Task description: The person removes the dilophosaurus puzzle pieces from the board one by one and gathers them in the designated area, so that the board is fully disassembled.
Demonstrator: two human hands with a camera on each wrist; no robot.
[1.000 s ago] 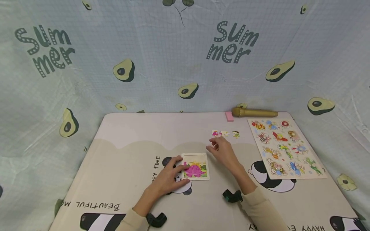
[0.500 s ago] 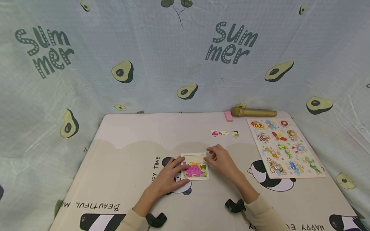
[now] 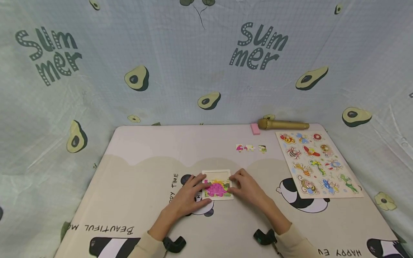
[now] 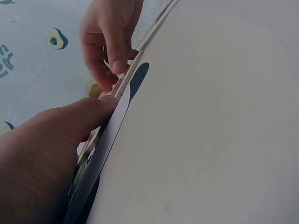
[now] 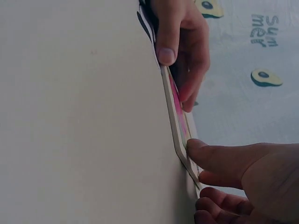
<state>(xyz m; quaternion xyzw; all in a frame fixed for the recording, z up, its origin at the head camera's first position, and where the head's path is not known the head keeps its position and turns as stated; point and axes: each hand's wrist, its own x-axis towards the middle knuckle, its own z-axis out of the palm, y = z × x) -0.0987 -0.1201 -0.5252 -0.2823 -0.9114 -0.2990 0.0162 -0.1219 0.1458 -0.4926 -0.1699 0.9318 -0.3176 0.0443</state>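
Note:
A small dinosaur jigsaw puzzle (image 3: 218, 189) in a pale frame lies on the mat, its picture filled at the bottom and middle and bare along the far strip. My left hand (image 3: 188, 195) holds the frame's left side, thumb at the near edge and fingers over the picture. At the right edge my right hand (image 3: 246, 186) grips the frame, thumb (image 5: 198, 148) on its near corner and the other fingers curled; any piece beneath them is hidden. Loose jigsaw pieces lie beyond the frame: a pink one (image 3: 239, 148), a yellowish one (image 3: 250, 148) and a green one (image 3: 262, 148).
A board of insect pictures (image 3: 317, 165) lies on the right of the table. Behind it rest a brown microphone-shaped object (image 3: 284, 124) and a pink block (image 3: 255, 129). A curtain with avocado prints (image 3: 209, 101) hangs along the back and sides.
My right hand has come from beside the loose pieces toward me, down to the puzzle's right edge. My left hand and the frame have stayed put.

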